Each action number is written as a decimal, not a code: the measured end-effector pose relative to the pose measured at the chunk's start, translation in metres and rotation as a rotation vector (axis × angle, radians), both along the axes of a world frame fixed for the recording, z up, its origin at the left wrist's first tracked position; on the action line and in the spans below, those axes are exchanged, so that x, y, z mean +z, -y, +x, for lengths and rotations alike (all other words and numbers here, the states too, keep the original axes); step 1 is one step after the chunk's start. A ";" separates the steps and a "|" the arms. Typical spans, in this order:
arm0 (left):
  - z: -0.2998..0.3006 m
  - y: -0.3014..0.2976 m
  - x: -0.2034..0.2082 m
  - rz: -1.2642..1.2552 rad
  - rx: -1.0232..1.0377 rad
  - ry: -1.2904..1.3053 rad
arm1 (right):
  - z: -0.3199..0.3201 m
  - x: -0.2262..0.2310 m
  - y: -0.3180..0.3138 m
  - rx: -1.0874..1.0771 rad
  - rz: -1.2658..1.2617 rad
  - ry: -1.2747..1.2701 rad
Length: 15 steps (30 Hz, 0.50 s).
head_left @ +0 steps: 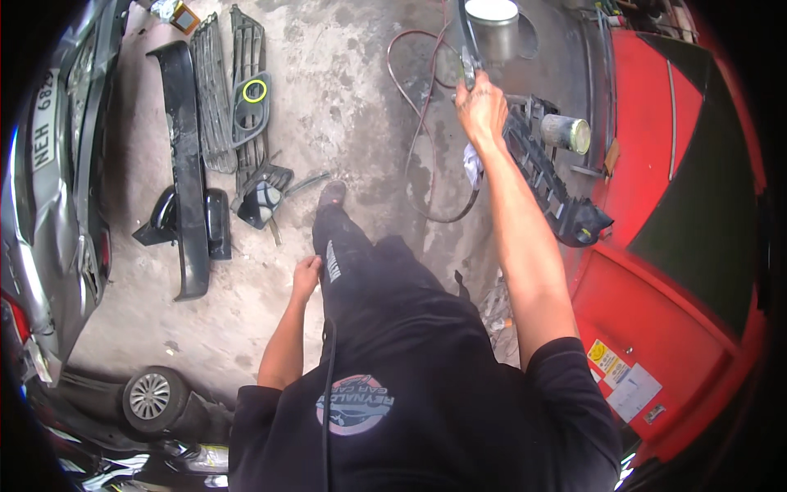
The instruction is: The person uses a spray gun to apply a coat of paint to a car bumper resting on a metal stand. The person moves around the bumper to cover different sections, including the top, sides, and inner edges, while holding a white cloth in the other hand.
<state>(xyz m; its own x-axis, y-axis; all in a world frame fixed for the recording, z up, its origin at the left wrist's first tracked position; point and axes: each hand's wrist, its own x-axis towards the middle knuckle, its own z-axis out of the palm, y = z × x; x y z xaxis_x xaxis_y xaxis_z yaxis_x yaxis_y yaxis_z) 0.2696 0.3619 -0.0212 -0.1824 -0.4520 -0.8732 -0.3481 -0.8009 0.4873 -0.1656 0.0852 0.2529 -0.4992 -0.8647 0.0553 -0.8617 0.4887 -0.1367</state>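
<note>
My right hand [482, 107] reaches forward at the far right of centre, its fingers closed round a long dark strip [469, 37] that runs up past the frame's top edge. What kind of part it is I cannot make out. Below that wrist hangs a pale cloth [473, 166], next to a looping red and dark hose [426, 123]. My left hand [307, 275] hangs beside my left thigh, fingers curled in, with nothing visible in it. Nearest to it on the floor are a black mirror-like part [264, 197] and a long black bumper trim [190, 164].
Grey grille pieces [215, 98] lie on the concrete at left, beside a damaged silver car [57, 205]. A wheel [152, 398] shows at lower left. On the right are a metal drum [492, 29], a tin can [566, 134], a black bracket [545, 180] and a red cabinet [656, 303].
</note>
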 end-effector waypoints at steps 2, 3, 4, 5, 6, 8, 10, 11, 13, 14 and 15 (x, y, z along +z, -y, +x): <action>0.010 -0.017 0.000 0.016 0.077 0.029 | 0.002 -0.003 0.011 0.051 0.004 0.004; 0.017 -0.025 -0.003 0.026 0.067 0.047 | 0.003 -0.005 0.012 0.074 0.007 0.005; 0.025 -0.030 -0.004 0.037 0.058 0.068 | 0.004 -0.007 0.010 0.080 0.036 -0.007; 0.033 -0.034 -0.007 0.050 0.015 0.074 | 0.005 -0.009 0.005 0.084 0.066 -0.019; 0.035 -0.040 -0.009 0.064 0.034 0.076 | 0.005 -0.011 -0.003 0.087 0.095 -0.031; 0.038 -0.046 -0.007 0.087 0.076 0.077 | 0.011 -0.012 -0.027 0.059 0.143 -0.025; 0.039 -0.049 -0.012 0.050 0.064 0.059 | 0.015 -0.017 -0.056 0.021 0.174 -0.018; 0.036 -0.048 -0.014 0.030 0.062 0.049 | 0.016 -0.022 -0.069 0.000 0.182 -0.013; 0.030 -0.044 -0.016 0.016 0.065 0.039 | 0.021 -0.024 -0.080 -0.032 0.177 -0.007; 0.026 -0.042 -0.016 0.010 0.066 0.034 | 0.024 -0.023 -0.082 -0.042 0.166 -0.005; 0.022 -0.039 -0.016 0.012 0.084 0.019 | 0.026 -0.023 -0.081 -0.052 0.156 -0.002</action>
<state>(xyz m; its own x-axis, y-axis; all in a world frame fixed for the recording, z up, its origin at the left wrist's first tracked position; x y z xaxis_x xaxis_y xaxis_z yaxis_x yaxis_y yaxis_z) 0.2911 0.4008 -0.0376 -0.1280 -0.4546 -0.8814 -0.2886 -0.8332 0.4717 -0.1392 0.1665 0.2301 -0.5437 -0.8358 -0.0762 -0.8348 0.5479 -0.0542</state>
